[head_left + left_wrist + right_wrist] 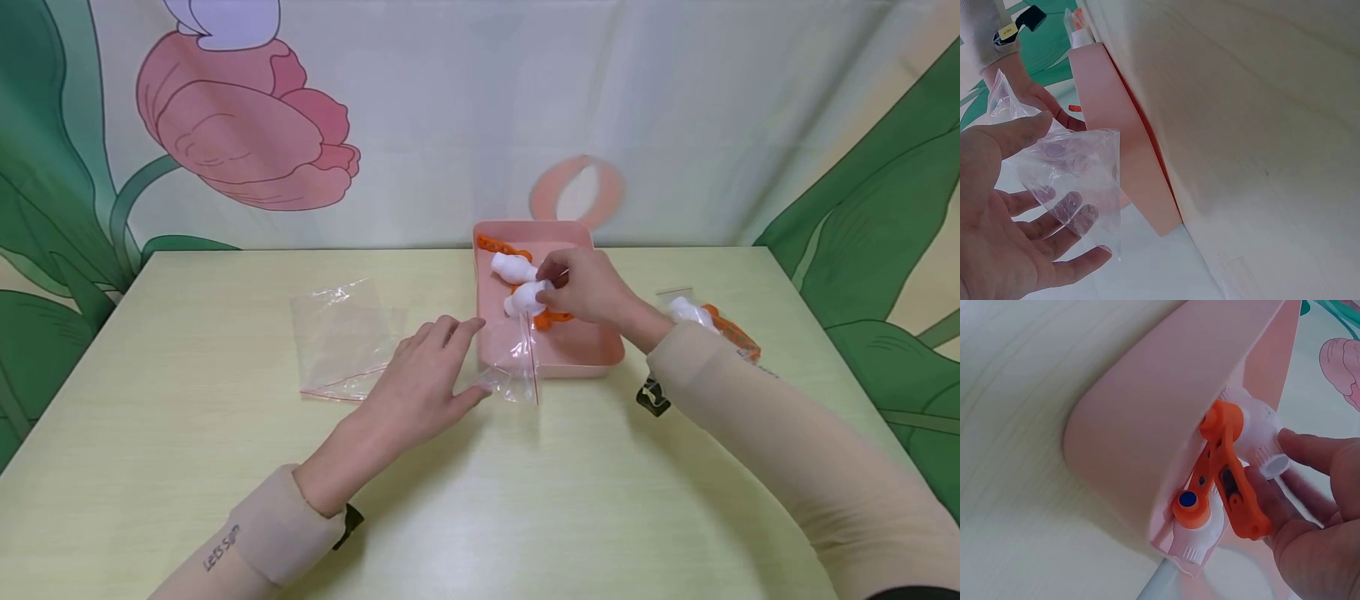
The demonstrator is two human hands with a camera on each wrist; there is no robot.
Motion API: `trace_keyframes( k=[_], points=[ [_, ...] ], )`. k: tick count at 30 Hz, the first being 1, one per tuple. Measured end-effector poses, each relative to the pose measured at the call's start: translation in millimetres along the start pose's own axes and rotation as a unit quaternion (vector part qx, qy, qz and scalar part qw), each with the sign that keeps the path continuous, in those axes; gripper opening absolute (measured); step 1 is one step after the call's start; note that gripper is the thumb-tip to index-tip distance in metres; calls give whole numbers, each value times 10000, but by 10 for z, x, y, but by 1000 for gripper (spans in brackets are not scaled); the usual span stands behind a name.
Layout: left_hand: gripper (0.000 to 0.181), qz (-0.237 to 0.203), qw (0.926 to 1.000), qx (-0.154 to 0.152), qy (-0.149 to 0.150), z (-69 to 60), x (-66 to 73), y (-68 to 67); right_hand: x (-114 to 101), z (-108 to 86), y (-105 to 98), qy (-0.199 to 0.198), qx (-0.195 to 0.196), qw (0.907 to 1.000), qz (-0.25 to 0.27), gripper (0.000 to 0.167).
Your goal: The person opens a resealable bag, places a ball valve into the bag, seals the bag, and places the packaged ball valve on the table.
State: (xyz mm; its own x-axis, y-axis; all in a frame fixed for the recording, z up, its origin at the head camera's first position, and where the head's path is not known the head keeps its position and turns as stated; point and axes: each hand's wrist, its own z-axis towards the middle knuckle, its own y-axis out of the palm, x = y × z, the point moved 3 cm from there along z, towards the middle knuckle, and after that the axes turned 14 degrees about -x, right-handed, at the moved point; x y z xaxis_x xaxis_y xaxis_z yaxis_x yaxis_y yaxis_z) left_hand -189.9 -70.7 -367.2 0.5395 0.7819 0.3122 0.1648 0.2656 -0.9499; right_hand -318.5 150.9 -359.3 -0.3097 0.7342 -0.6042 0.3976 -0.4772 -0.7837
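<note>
Pink plastic tray (581, 352) | above: right hand (585, 287) pinching white plastic bulb (523, 300) | near-left: left hand (416, 379) loosely spread, touching clear zip-bag (513, 373) | imo steady mouth first

Beige sleeves (757, 433), dark lettering (222, 547) by the left cuff (288, 521), black wrist devices (653, 397), yellow label (1007, 31), bare hands (420, 379)

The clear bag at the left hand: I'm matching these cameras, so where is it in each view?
Head: just right of centre, below the middle, the clear bag beside the left hand, overlapping the near edge of the pink tray.
Left wrist: left of centre, the clear bag overlapping that hand.
Right wrist: not visible.
Shared landmark: the pink tray, in all three views.
</note>
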Motion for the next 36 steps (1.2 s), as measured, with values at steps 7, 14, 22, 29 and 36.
trace_keyframes(
  k=[7,14,22,29,36],
  points=[
    [74,-10,10000,25,8,-3,5,0,-1,-12,17,87,66,9999,-50,18],
    [75,-45,10000,12,-14,-2,2,3,-40,-32,24,-117,19,9999,-88,16],
    [74,-54,9999,-86,-95,3,-17,18,-51,-114,-4,-120,-60,9997,-190,20],
    [75,-12,9995,-173,-245,20,-47,23,-91,-205,-70,-164,77,9998,-130,18],
    [75,35,9988,-190,-449,29,-94,14,-189,-363,-150,-149,108,9997,136,20]
  ],
)
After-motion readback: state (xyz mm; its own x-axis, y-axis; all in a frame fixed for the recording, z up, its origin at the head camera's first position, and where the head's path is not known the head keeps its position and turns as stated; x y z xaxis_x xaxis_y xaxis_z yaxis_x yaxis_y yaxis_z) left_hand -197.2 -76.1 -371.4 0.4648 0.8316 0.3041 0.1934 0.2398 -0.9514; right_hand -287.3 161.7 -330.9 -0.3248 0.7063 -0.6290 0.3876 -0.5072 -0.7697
